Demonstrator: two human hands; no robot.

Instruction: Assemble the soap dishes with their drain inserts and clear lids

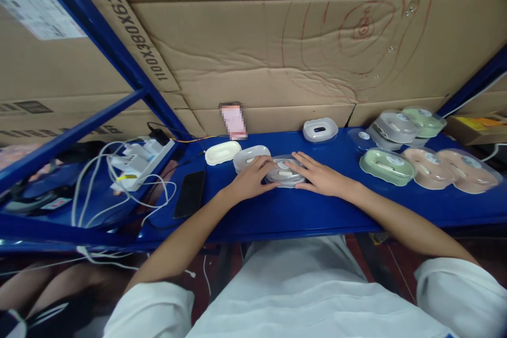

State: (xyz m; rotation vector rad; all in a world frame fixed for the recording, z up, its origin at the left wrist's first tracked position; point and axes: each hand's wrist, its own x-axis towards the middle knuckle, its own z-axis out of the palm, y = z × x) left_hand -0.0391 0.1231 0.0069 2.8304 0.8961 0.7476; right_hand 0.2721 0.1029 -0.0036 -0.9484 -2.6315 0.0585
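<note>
A small grey oval plastic box with a clear lid (284, 178), like a soap box, sits on the blue shelf in front of me. My left hand (252, 177) grips its left side, fingers over the lid and thumb at the near edge. From the right, my right hand (321, 176) holds the same box, with fingers on the lid and thumb low at the front. Just behind my left hand stands an open grey box (249, 155). Farther left lies a cream oval tray (223, 152).
On the right are lidded boxes: a green one (386, 167), pink ones (428, 169) and a stack (396, 128). A loose clear lid (359, 139) and white box (320, 130) lie behind. Left are a black phone (190, 194) and a cabled power strip (144, 163). Cardboard (245, 31) backs the shelf.
</note>
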